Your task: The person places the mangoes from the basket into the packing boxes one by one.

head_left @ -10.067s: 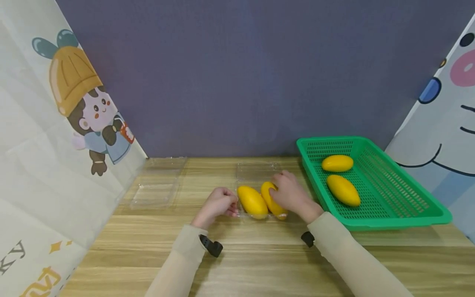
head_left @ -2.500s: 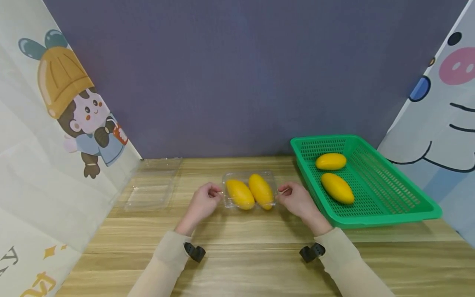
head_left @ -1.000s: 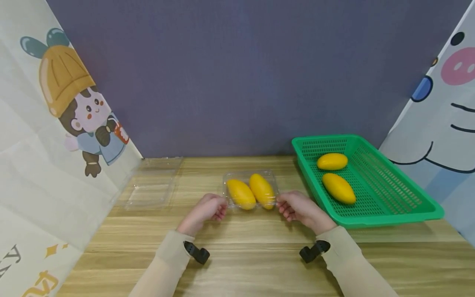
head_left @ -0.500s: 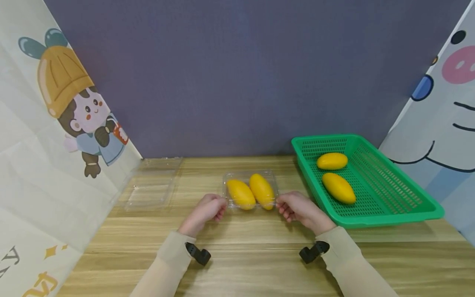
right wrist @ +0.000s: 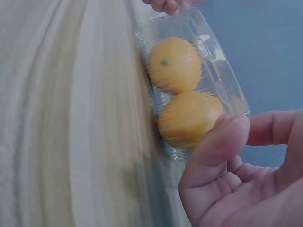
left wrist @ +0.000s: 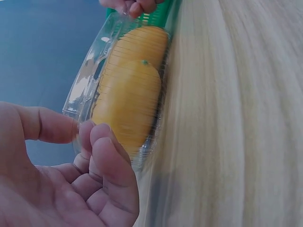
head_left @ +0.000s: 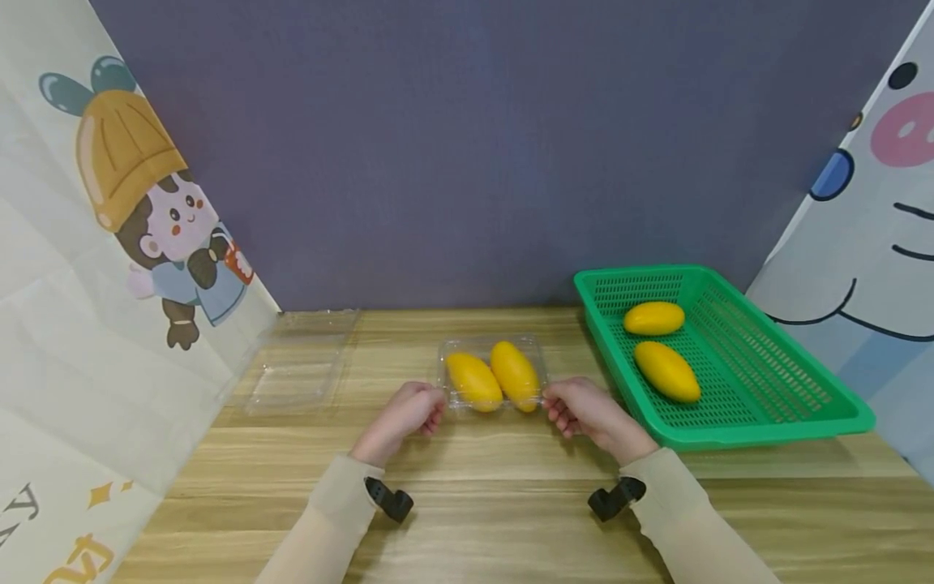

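A clear plastic clamshell box [head_left: 493, 344] lies on the table in the head view, with its lid over two yellow mangoes [head_left: 474, 381] [head_left: 515, 375] lying side by side. At its front left corner, my left hand [head_left: 405, 412] pinches the rim between thumb and forefinger, the other fingers curled. My right hand [head_left: 588, 412] pinches the front right corner likewise. Both wrist views show the ribbed clear wall [left wrist: 94, 71] over the mangoes. In the right wrist view, the thumb [right wrist: 222, 142] hides part of the near corner. Whether the rims are snapped together, I cannot tell.
Right of the box stands a green perforated basket [head_left: 773, 442] holding two more mangoes [head_left: 667, 371] [head_left: 653, 318]. An opened clear plastic box [head_left: 292, 381] lies at the left. A dark panel [head_left: 467, 162] closes off the table's back, and printed sheets flank both sides.
Ten seconds ago the lid stood back and my right hand held a mango in the box. The lid has since come over; both hands shifted to the front corners. Nearly still this last second.
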Motion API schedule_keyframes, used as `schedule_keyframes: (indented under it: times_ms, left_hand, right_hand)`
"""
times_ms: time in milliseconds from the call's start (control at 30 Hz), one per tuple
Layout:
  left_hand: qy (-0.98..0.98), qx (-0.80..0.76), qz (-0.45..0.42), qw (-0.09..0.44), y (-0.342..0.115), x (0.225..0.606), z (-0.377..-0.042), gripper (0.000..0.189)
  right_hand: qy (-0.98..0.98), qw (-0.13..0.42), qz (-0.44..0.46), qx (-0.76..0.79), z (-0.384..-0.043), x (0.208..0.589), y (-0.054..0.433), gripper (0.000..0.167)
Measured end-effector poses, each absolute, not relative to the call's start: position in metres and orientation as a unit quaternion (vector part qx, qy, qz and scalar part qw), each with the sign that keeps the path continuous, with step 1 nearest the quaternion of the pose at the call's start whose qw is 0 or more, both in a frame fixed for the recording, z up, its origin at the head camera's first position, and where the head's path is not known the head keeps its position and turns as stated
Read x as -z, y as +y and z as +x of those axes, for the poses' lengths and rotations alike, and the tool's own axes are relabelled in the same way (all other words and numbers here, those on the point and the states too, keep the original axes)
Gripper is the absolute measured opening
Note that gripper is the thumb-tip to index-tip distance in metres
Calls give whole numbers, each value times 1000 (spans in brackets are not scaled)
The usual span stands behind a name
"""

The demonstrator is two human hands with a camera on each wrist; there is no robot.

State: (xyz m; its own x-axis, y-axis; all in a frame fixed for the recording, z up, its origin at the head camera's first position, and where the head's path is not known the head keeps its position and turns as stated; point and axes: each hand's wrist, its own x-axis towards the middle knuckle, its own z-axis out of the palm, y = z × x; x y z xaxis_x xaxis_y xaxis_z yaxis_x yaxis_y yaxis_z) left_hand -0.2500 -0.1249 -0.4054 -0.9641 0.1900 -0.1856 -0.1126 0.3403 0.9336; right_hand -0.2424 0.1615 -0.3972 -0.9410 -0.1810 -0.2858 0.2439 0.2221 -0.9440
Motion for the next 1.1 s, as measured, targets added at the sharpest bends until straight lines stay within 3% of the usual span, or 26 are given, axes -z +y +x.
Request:
schedule_keyframes:
  times_ms: [467,567,700,833,967,1100]
  left_hand:
    - [856,-508,23,90,-124,401,-251,27]
    - [903,-426,33,46,-124,395,-247,27]
    - [949,-305,60,-52,-119,386,-239,27]
    - [960,-216,104,-143,-109,377,-231,39]
    - [953,-160,179,-183,-96,375,-229,45]
    - [946,-89,257,-175,-84,378,-235,49]
  right_hand:
    - [764,155,21,625,-243,400,158,22]
    - [764,155,18,626,-243,402,156,22]
    - [762,154,24,628,-244,403,153,22]
    - [764,150,33,627,-243,402,150,22]
    - [767,146,35,624,-242,400,147,23]
    - [768,143,34,623,-241,401,146,23]
